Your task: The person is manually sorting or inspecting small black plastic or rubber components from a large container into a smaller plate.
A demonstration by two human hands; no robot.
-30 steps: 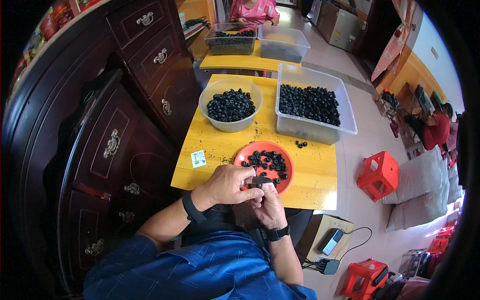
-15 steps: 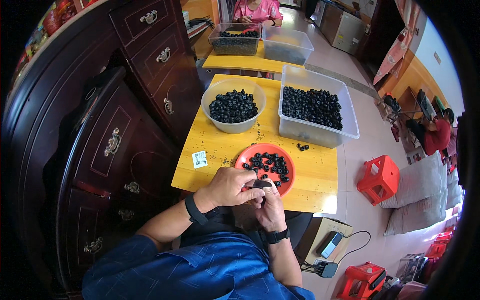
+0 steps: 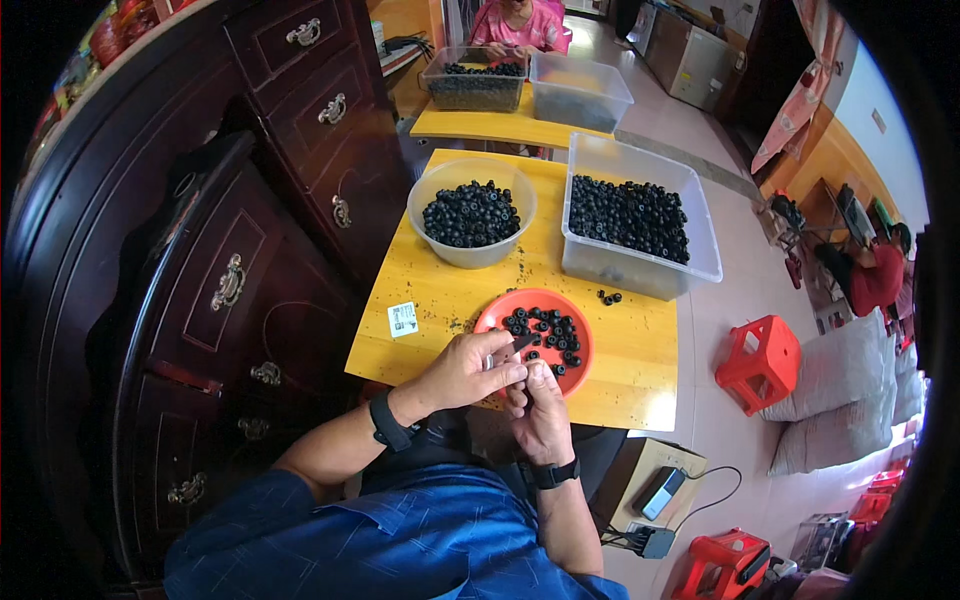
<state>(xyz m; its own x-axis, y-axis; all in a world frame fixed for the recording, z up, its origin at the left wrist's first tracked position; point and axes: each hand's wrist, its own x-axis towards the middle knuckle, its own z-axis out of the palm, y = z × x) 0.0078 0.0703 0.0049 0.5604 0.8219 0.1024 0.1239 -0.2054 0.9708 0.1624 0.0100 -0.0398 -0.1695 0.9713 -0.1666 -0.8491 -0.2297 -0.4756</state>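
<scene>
My left hand (image 3: 462, 372) is closed around a small knife (image 3: 521, 344), its dark blade pointing up and to the right over the plate. Beside it, my right hand (image 3: 543, 412) is pinched, thumb and fingers together; what sits between them is mostly hidden, perhaps a small dark piece. Both hands meet at the near rim of a round red plate (image 3: 586, 352). Several small black ring-like parts (image 3: 545, 325) lie loose in that plate.
Behind the plate stand a round translucent bowl (image 3: 470, 255) and a clear rectangular bin (image 3: 625, 277), both heaped with black parts. A white label (image 3: 402, 320) and dark crumbs lie on the yellow table (image 3: 630, 385). A person (image 3: 520, 30) sits at the far table; dark drawers (image 3: 300, 130) rise at left.
The knife blade has swung away from my right thumb and now points up over the plate. My right hand stays pinched in nearly the same place.
</scene>
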